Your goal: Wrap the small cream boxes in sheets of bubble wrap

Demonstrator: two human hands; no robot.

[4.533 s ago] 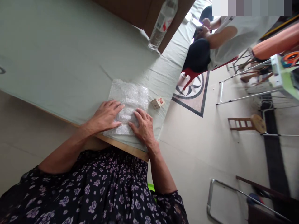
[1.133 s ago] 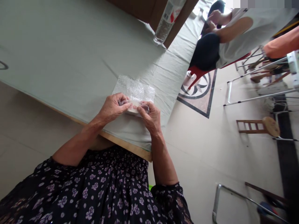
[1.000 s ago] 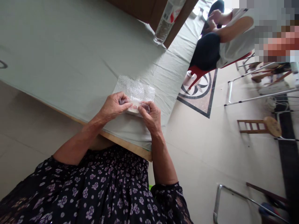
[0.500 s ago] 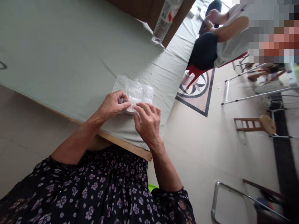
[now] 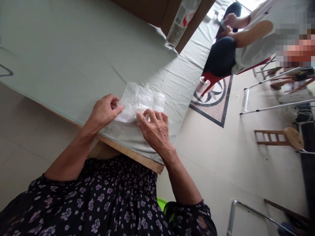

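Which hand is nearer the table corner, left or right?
The right hand, at the lower right of the bubble wrap; the left hand is farther away, by the wrap's left edge.

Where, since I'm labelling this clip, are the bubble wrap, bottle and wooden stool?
Bubble wrap (image 5: 144, 97): head view, middle of the sheet.
Bottle (image 5: 182, 21): head view, label.
Wooden stool (image 5: 293, 138): head view, round seat.

Label markings, with no legible wording

A clear plastic bottle stands beside a brown panel. Its label bears a red emblem, small reddish characters close to the emblem, and a dark striped block resembling a barcode. The characters are too small and too slanted to decipher, so that no word, brand or number can be read with certainty.
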